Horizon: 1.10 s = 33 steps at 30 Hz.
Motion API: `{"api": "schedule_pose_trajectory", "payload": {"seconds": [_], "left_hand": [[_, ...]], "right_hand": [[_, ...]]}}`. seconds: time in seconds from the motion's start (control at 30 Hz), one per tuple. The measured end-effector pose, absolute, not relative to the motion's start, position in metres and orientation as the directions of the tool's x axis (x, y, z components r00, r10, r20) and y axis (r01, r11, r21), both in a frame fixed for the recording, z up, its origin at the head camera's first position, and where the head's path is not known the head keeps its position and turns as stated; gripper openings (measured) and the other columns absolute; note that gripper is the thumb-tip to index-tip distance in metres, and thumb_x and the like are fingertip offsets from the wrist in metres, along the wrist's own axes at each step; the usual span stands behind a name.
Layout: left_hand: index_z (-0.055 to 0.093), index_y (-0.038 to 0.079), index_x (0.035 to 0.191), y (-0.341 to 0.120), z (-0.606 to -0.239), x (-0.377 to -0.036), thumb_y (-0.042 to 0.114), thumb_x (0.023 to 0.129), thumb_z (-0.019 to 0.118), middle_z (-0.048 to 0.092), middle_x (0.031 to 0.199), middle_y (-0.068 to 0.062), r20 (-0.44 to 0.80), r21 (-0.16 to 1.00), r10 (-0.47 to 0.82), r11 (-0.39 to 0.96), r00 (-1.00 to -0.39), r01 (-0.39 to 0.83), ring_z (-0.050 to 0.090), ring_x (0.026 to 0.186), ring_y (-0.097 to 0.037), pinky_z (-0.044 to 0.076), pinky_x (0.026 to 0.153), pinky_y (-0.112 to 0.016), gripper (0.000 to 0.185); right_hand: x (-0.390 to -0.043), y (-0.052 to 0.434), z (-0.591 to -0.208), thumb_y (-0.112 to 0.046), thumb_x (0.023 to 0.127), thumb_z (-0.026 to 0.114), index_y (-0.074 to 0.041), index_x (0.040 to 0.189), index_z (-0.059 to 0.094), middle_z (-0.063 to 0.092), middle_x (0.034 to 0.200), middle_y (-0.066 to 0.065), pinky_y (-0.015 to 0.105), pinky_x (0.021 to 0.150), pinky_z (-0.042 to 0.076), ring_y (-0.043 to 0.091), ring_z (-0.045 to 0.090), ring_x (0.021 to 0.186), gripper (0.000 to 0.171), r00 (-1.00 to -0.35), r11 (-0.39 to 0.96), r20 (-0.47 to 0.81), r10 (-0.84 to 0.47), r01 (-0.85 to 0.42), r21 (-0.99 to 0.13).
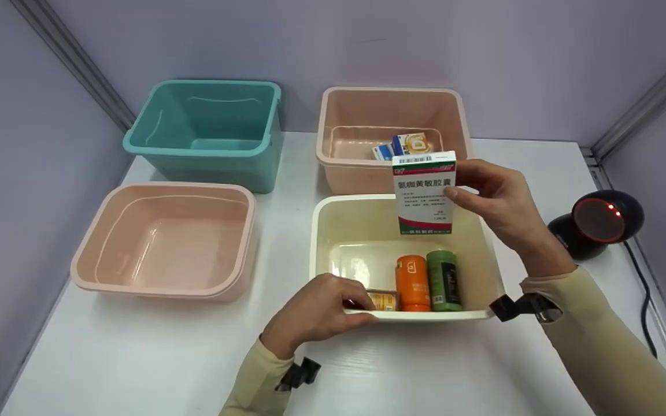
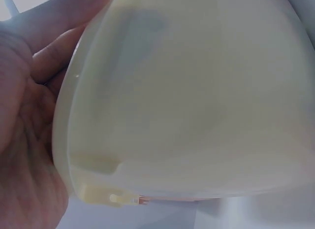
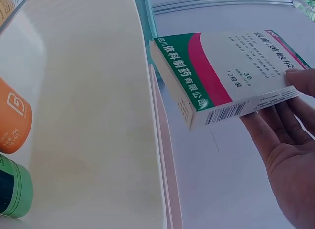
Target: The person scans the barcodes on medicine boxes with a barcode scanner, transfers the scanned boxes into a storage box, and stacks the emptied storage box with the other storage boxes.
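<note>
The cream bin (image 1: 356, 225) in front of me holds an orange bottle (image 1: 413, 283) and a green bottle (image 1: 444, 280), lying side by side against its near wall, with a yellow pack (image 1: 385, 301) just left of them, partly hidden by my fingers. Behind it, the back pink bin (image 1: 362, 180) has a blue-and-white carton (image 1: 383, 152) and a gold carton (image 1: 413, 143) in it. The teal bin (image 1: 211, 167) and the front pink bin (image 1: 177, 242) stand to the left.

My left hand (image 1: 321, 306) grips the cream bin's near rim, fingers curled inside and thumb outside; whether they touch the yellow pack I cannot tell. My right hand (image 1: 498, 205) pinches the medicine box (image 1: 424, 193) by its right edge, thumb on the front. I hold it up in the air, well above the bottles. It is white, with dark Chinese print, curved green and crimson bands, and a barcode on a narrow side.
</note>
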<state>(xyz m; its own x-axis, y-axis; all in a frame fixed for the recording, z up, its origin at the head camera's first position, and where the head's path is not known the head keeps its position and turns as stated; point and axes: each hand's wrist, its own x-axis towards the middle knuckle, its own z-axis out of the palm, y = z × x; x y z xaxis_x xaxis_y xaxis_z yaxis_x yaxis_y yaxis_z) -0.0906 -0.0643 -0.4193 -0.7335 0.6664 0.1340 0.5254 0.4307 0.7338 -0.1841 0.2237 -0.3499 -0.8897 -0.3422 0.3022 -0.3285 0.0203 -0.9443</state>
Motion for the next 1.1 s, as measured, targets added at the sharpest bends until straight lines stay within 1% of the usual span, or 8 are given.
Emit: {"api": "schedule_pose_trajectory", "payload": {"seconds": [0.23,0.43,0.53,0.67,0.87,0.97,1.1], "left_hand": [[0.079,0.013,0.087,-0.066,-0.419,-0.091,0.021,0.084,0.08,0.067,0.083,0.013,0.137,0.73,0.661,0.436,-0.738,0.526,0.055,0.071,-0.002,0.044,0.066,-0.019,0.008],[0.079,0.013,0.087,-0.066,-0.421,-0.091,0.021,0.084,0.08,0.067,0.083,0.012,0.144,0.729,0.66,0.434,-0.738,0.53,0.054,0.07,-0.002,0.044,0.065,-0.019,0.008],[0.079,0.013,0.087,-0.066,-0.421,-0.091,0.021,0.085,0.079,0.067,0.083,0.012,0.151,0.723,0.662,0.432,-0.734,0.538,0.054,0.07,-0.002,0.044,0.066,-0.02,0.008],[0.079,0.014,0.088,-0.066,-0.421,-0.092,0.022,0.085,0.078,0.066,0.082,0.013,0.157,0.717,0.66,0.436,-0.735,0.544,0.054,0.07,-0.002,0.043,0.066,-0.019,0.009],[0.078,0.014,0.087,-0.066,-0.42,-0.092,0.022,0.085,0.078,0.064,0.08,0.014,0.154,0.713,0.656,0.444,-0.739,0.543,0.053,0.068,-0.002,0.041,0.064,-0.018,0.008],[0.078,0.014,0.087,-0.065,-0.419,-0.092,0.022,0.086,0.078,0.063,0.08,0.014,0.154,0.712,0.657,0.444,-0.738,0.544,0.052,0.069,-0.002,0.041,0.065,-0.018,0.009],[0.078,0.014,0.087,-0.065,-0.419,-0.092,0.022,0.086,0.078,0.064,0.08,0.015,0.149,0.717,0.654,0.445,-0.742,0.536,0.053,0.069,-0.002,0.042,0.065,-0.018,0.008]], "right_hand": [[-0.183,0.226,-0.348,0.013,0.089,0.061,0.009,0.124,0.06,0.06,0.116,0.022,0.032,0.088,0.05,0.031,0.057,0.101,0.035,-0.885,-0.031,0.329,-0.33,-0.338,-0.941],[-0.18,0.23,-0.347,0.012,0.088,0.063,0.009,0.12,0.06,0.06,0.115,0.022,0.032,0.087,0.051,0.03,0.057,0.1,0.032,-0.902,-0.043,0.319,-0.29,-0.321,-0.946],[-0.178,0.233,-0.346,0.014,0.088,0.062,0.011,0.118,0.06,0.061,0.113,0.022,0.03,0.086,0.05,0.03,0.057,0.099,0.03,-0.904,-0.084,0.347,-0.251,-0.337,-0.938],[-0.176,0.237,-0.345,0.014,0.088,0.062,0.012,0.118,0.06,0.062,0.111,0.022,0.029,0.083,0.051,0.029,0.057,0.096,0.03,-0.893,-0.133,0.395,-0.214,-0.374,-0.918],[-0.176,0.243,-0.344,0.018,0.087,0.058,0.012,0.121,0.058,0.062,0.109,0.022,0.034,0.075,0.055,0.028,0.062,0.093,0.035,-0.869,-0.247,0.445,-0.216,-0.392,-0.886],[-0.176,0.245,-0.344,0.018,0.087,0.058,0.011,0.121,0.059,0.063,0.108,0.021,0.035,0.072,0.055,0.026,0.063,0.093,0.034,-0.873,-0.25,0.441,-0.207,-0.388,-0.887],[-0.175,0.248,-0.343,0.016,0.089,0.057,0.01,0.122,0.058,0.063,0.11,0.021,0.034,0.073,0.055,0.027,0.063,0.094,0.034,-0.875,-0.233,0.435,-0.212,-0.387,-0.892]]}}
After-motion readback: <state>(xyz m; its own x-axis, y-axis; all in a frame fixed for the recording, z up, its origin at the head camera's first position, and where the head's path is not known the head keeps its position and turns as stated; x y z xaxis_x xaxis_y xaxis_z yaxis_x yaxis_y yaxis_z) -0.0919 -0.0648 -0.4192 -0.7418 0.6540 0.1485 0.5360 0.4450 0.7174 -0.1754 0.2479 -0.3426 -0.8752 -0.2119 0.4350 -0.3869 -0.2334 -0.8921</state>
